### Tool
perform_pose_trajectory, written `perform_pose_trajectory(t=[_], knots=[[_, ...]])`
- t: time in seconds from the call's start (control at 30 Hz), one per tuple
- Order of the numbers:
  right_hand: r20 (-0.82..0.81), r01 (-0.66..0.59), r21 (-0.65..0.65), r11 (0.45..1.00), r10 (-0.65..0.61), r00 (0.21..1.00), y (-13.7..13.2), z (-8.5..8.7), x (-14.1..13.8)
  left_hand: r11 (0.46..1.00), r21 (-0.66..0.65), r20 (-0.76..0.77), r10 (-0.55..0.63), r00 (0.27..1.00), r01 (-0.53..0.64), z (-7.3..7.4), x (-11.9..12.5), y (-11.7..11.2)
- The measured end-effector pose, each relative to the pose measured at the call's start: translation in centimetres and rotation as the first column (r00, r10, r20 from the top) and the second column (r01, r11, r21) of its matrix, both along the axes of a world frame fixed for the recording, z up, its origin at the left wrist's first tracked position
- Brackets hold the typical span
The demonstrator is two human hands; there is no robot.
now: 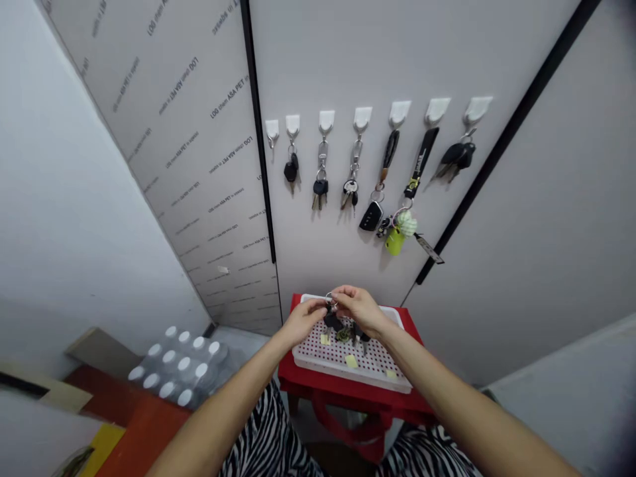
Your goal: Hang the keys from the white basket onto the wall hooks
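Over a white perforated tray [318,364], my left hand [302,322] and my right hand [362,310] meet at a bunch of keys [332,322] with dark heads. The fingers of my right hand pinch the metal key ring at the top of the bunch. My left fingertips close on the keys just below that ring. More dark keys [362,336] lie in the tray under my right hand, partly hidden by it. Beside them is a small greenish-brown item [342,334], too small to name. Yellow paper notes [352,361] also lie in the tray.
The tray rests on a red-covered stand [318,386]. On the cabinet door ahead, several white hooks [362,118] hold key bunches, including a black car key [371,216] and a strap with a green charm [395,241]. Packed bottles [183,364] with white caps stand at left.
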State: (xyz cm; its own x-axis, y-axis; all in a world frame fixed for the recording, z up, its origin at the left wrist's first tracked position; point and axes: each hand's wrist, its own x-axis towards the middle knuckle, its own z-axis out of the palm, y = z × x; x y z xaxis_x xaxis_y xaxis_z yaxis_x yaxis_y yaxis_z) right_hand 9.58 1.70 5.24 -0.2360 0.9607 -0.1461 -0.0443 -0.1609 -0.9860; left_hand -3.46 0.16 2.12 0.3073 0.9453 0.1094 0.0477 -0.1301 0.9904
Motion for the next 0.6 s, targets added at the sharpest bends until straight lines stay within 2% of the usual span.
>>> perform_pose_trajectory(t=[0.17, 0.23, 0.33, 0.4, 0.47, 0.53, 0.6], knots=[[-0.009, 0.043, 0.036, 0.998, -0.043, 0.999, 0.7, 1.0, -0.2, 0.993, -0.052, 0.078, 0.112, 0.991, -0.108, 0.7, -0.2, 0.7], [-0.006, 0.048, 0.073, 0.996, -0.048, 0.999, 1.1, 1.7, -0.6, 0.983, -0.024, 0.135, 0.185, 0.973, -0.184, 1.2, -0.3, 1.1], [-0.005, 0.029, 0.13, 0.991, -0.029, 1.0, 1.7, 3.2, -1.7, 0.969, 0.029, 0.211, 0.236, 0.949, -0.247, 2.7, -0.8, 2.0], [0.005, 0.007, 0.184, 0.983, -0.008, 1.0, 2.3, 4.6, -2.7, 0.954, 0.05, 0.239, 0.275, 0.931, -0.295, 4.2, -1.5, 2.7], [0.01, -0.002, 0.253, 0.968, 0.0, 1.0, 3.2, 6.4, -4.0, 0.929, 0.068, 0.243, 0.337, 0.91, -0.363, 6.3, -2.4, 3.6], [-0.014, 0.019, 0.346, 0.938, -0.015, 1.0, 4.3, 8.5, -5.4, 0.898, 0.102, 0.231, 0.397, 0.888, -0.428, 9.0, -3.6, 4.6], [-0.033, 0.063, 0.479, 0.875, -0.054, 0.998, 5.7, 10.7, -6.8, 0.865, 0.148, 0.237, 0.44, 0.866, -0.48, 12.1, -4.8, 5.7]])
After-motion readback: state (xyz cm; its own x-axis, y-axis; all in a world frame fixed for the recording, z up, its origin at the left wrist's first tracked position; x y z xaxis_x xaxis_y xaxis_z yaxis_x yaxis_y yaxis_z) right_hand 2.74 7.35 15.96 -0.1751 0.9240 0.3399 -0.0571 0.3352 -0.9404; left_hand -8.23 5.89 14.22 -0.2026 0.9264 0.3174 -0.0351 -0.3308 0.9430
